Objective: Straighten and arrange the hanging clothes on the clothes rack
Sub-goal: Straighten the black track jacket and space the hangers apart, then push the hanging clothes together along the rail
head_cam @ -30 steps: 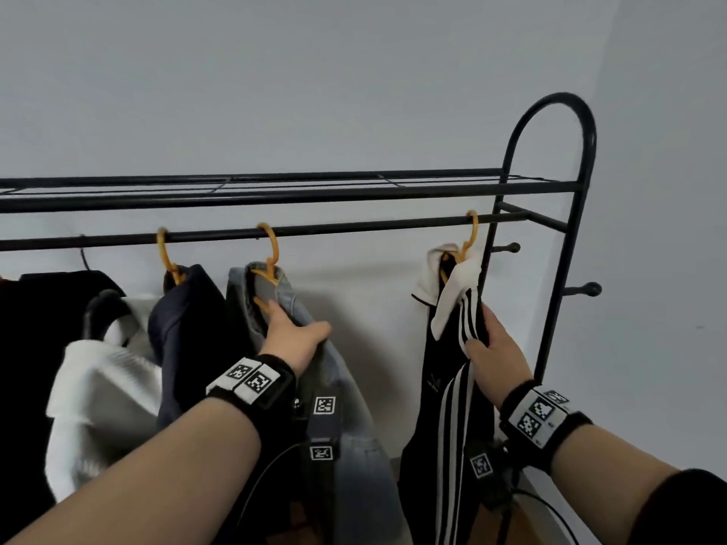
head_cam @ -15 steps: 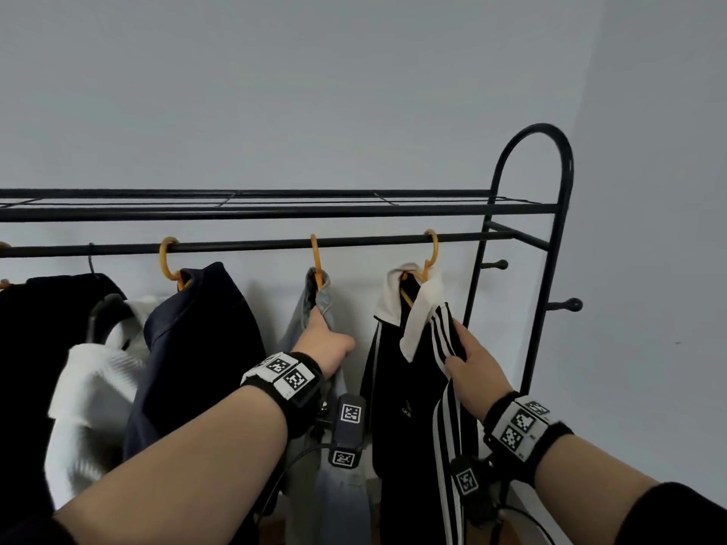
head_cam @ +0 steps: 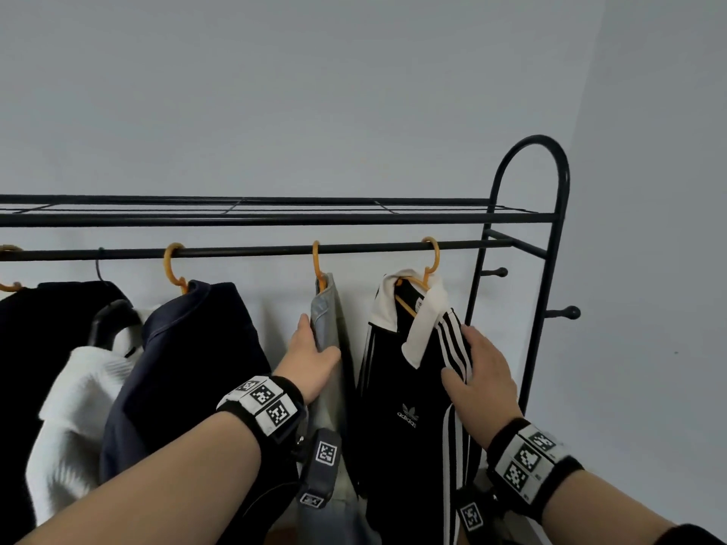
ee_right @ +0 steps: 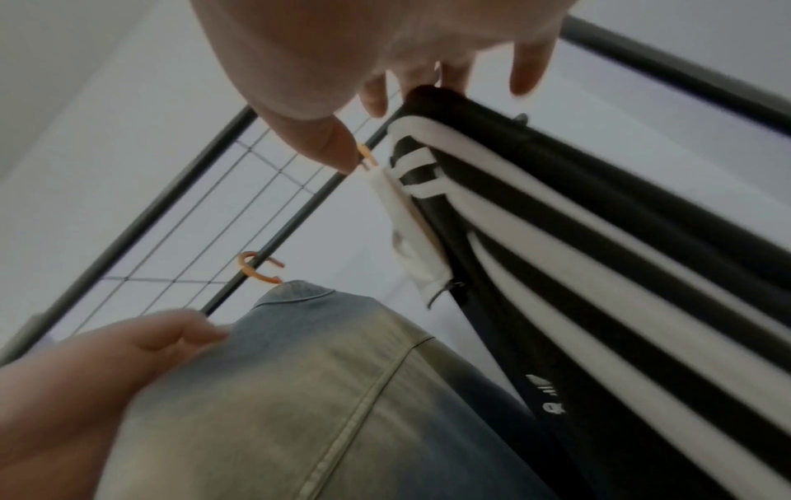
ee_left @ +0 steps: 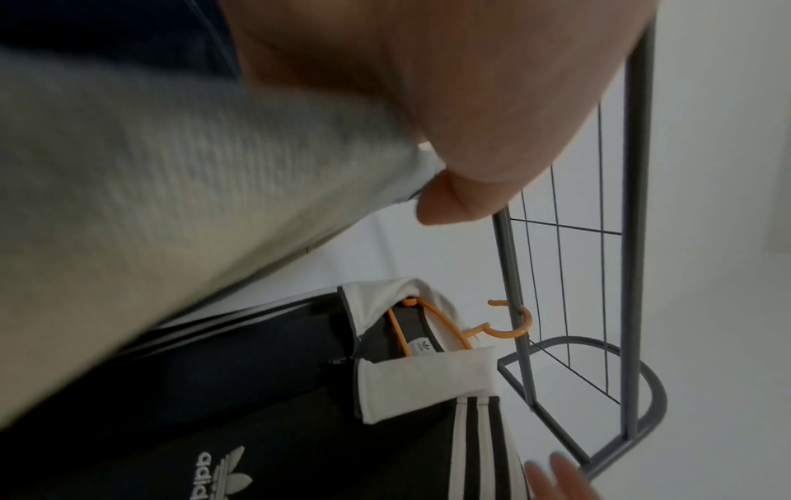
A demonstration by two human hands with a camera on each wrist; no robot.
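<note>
A black clothes rack's rail (head_cam: 255,251) carries several garments on orange hangers. My left hand (head_cam: 314,348) grips the shoulder of a grey denim jacket (head_cam: 328,312), thumb in front and fingers behind; the jacket hangs edge-on. The left wrist view shows that thumb (ee_left: 445,203) pressed on the denim (ee_left: 192,220). To its right hangs a black track jacket (head_cam: 405,379) with a white collar and white stripes. My right hand (head_cam: 478,359) rests on its striped right shoulder. In the right wrist view those fingers (ee_right: 453,74) are fairly straight and touch the shoulder top (ee_right: 432,98).
Left of the denim jacket hang a navy garment (head_cam: 204,348), a white sweater (head_cam: 74,387) and a black garment (head_cam: 39,328). A wire shelf (head_cam: 275,208) runs above the rail. The rack's arched end post (head_cam: 550,230) with side pegs (head_cam: 570,311) stands close to the right wall.
The denim jacket has slid right along the rail, close to the track jacket, and turned edge-on. The track jacket now faces me more, with its logo showing.
</note>
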